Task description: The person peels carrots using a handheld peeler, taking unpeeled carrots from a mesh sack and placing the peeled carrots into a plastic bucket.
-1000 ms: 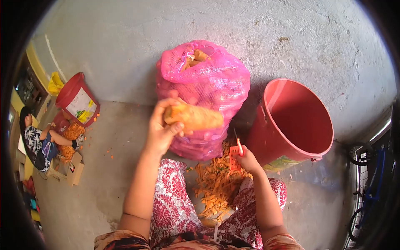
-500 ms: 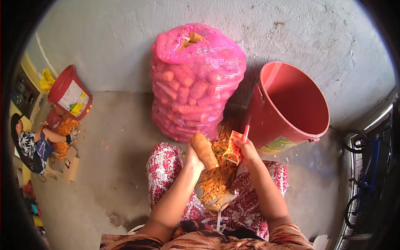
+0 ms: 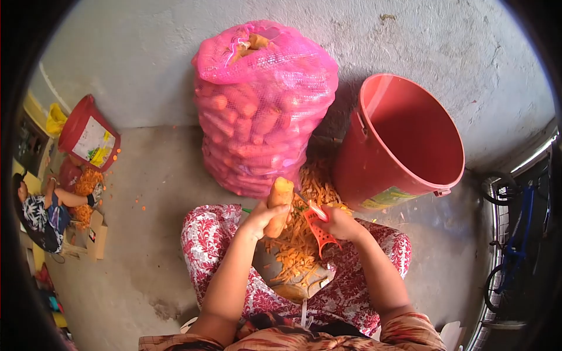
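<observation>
My left hand (image 3: 265, 220) is wrapped round a thick orange carrot (image 3: 279, 206), which stands nearly upright over the pile of peelings. Close by on the right, my right hand (image 3: 339, 223) grips a red-orange peeler (image 3: 319, 233) with holes in its body. The peeler's tip is near the carrot; whether they touch I cannot tell. Orange peelings (image 3: 298, 253) lie between my legs. Just beyond my hands stands a pink mesh sack (image 3: 263, 126) full of carrots.
A large red bucket (image 3: 351, 158) stands right of the sack, against the wall. At the far left are another red bucket (image 3: 88, 134), a seated person (image 3: 44, 213), more peelings and a cardboard box (image 3: 97, 235). A blue bicycle (image 3: 515, 234) is at the right edge.
My left hand has brought the carrot down from in front of the sack towards my lap and turned it nearly upright. The peeler in my right hand has tilted and moved closer to it.
</observation>
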`<state>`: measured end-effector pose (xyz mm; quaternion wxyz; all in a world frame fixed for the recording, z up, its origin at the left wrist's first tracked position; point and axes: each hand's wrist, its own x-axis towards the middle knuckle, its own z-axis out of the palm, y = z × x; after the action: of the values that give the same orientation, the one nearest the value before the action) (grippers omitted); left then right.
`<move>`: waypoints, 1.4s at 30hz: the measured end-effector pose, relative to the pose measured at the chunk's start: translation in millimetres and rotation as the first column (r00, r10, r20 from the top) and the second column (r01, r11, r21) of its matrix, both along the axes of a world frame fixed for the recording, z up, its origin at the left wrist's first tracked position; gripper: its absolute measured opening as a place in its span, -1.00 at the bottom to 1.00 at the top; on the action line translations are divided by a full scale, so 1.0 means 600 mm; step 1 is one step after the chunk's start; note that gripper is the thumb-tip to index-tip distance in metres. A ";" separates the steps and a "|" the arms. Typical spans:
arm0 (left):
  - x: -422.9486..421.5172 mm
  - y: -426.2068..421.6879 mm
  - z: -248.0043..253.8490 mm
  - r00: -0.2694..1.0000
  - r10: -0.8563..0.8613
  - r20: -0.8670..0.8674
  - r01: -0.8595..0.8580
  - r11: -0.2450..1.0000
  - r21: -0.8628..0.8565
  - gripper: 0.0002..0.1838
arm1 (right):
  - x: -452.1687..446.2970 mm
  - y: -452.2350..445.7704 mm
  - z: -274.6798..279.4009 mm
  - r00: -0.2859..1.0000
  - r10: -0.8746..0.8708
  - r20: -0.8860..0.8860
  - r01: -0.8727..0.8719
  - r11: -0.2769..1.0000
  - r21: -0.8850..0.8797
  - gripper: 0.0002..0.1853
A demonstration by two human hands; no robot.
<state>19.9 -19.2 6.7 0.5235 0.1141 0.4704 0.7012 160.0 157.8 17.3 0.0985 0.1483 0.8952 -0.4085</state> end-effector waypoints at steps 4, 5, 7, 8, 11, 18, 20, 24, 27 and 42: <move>-0.004 -0.012 0.005 0.996 -0.058 -0.066 0.062 0.997 0.055 -0.57 | 0.002 -0.006 0.024 0.990 0.074 -0.117 -0.091 0.985 -0.145 -0.75; -0.003 -0.013 0.006 0.995 -0.065 -0.071 0.070 0.995 0.070 -0.57 | 0.002 -0.009 0.029 0.988 0.063 -0.141 -0.086 0.982 -0.167 -0.75; -0.003 -0.015 0.005 0.991 -0.098 -0.088 0.107 0.990 0.093 -0.57 | 0.000 -0.010 0.027 0.982 0.057 -0.180 -0.092 0.977 -0.194 -0.76; -0.003 -0.015 0.003 0.987 -0.126 -0.100 0.136 0.986 0.101 -0.57 | -0.002 -0.009 0.018 0.979 0.063 -0.196 -0.103 0.975 -0.198 -0.76; -0.001 -0.017 0.012 0.979 -0.182 -0.089 0.191 0.975 0.117 -0.57 | -0.004 -0.008 0.015 0.977 0.108 -0.185 -0.135 0.981 -0.141 -0.77; 0.000 -0.021 0.022 0.955 -0.281 -0.092 0.287 0.955 0.068 -0.53 | -0.006 -0.005 0.012 0.971 0.143 -0.194 -0.148 0.989 -0.012 -0.80; -0.002 -0.023 0.016 0.955 -0.288 -0.072 0.292 0.955 0.055 -0.52 | -0.007 -0.006 0.009 0.976 0.118 -0.184 -0.118 0.993 0.012 -0.80; 0.001 -0.023 0.016 0.961 -0.273 0.035 0.270 0.960 0.074 -0.51 | -0.015 -0.005 -0.014 0.981 0.083 -0.173 -0.068 0.994 0.091 -0.81; -0.007 -0.026 -0.005 0.906 -0.371 0.205 0.345 0.926 0.152 -0.46 | -0.020 -0.009 -0.022 0.991 0.021 -0.135 -0.009 0.996 0.089 -0.81; 0.015 -0.005 -0.011 0.960 -0.220 -0.175 0.217 0.976 -0.036 -0.56 | -0.032 0.013 -0.077 0.963 -0.198 0.181 0.166 0.970 0.177 -0.71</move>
<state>29.0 -22.3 0.3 0.5544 0.2232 0.5056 0.6223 141.0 165.6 -29.0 0.1367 0.2773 0.8935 -0.3257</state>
